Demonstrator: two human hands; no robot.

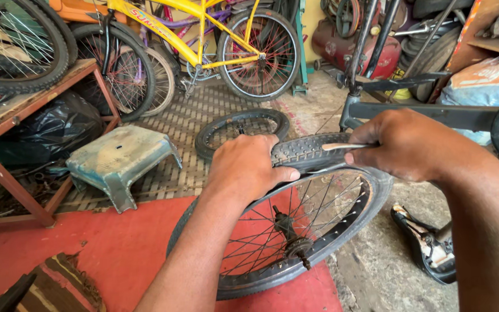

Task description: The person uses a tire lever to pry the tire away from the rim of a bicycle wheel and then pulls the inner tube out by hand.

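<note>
A bicycle wheel [313, 242] with a black knobby tyre [301, 151], thin spokes and a dark hub lies tilted in front of me. My left hand [244, 167] clamps the tyre and rim at the top left, thumb pressed along the tyre's edge. My right hand [399, 144] grips a slim pale metal lever [345, 146] whose tip lies against the tyre's upper side.
A small worn metal stool [116, 159] stands left on a grating. A second small wheel [241, 128] lies behind. A yellow bicycle [203, 40] leans at the back. A rusty table frame [7, 173] is left. A black saddle [428, 245] lies at right on the concrete.
</note>
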